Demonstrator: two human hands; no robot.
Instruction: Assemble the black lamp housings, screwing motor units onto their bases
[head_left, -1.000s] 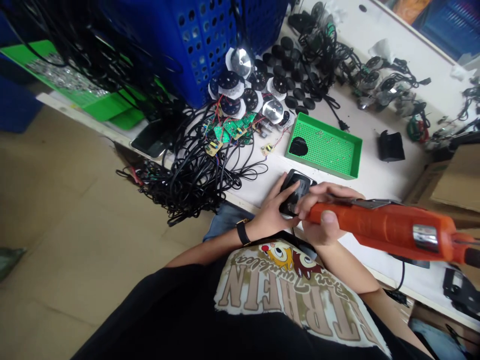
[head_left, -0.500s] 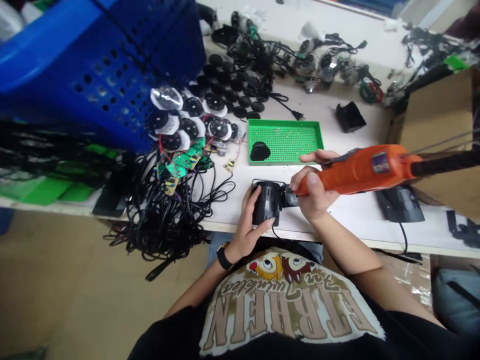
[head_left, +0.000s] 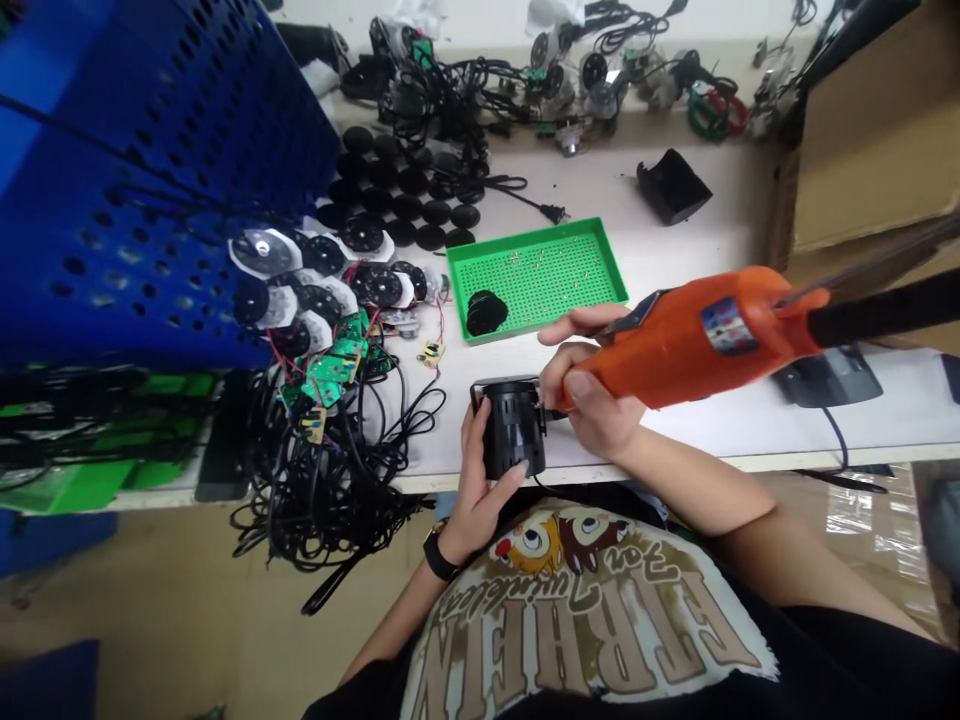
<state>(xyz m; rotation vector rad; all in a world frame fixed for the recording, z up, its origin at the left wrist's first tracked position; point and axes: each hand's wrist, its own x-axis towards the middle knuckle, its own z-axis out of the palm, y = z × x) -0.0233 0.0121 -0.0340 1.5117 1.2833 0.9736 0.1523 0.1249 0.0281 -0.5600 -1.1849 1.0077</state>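
Observation:
My left hand (head_left: pixel 484 470) is shut around a black ribbed plastic housing (head_left: pixel 514 428), holding it upright at the bench's front edge, with a cord trailing from it. My right hand (head_left: pixel 589 385) grips an orange electric screwdriver (head_left: pixel 705 340) that lies nearly level. Its tip points at the housing's right side, and my fingers hide the tip and the contact point. A black cable runs from the tool's rear end toward the upper right.
A green perforated tray (head_left: pixel 536 275) with small screws and a black part sits just beyond my hands. A blue perforated crate (head_left: pixel 150 180) stands left, beside green circuit boards (head_left: pixel 334 365), tangled black cables (head_left: pixel 322 480), black discs and a cardboard box (head_left: pixel 874 130).
The view has swung, moving the bench and crate left and turning them level. The housing now stands more upright in my left hand, and the screwdriver has stayed against its right side.

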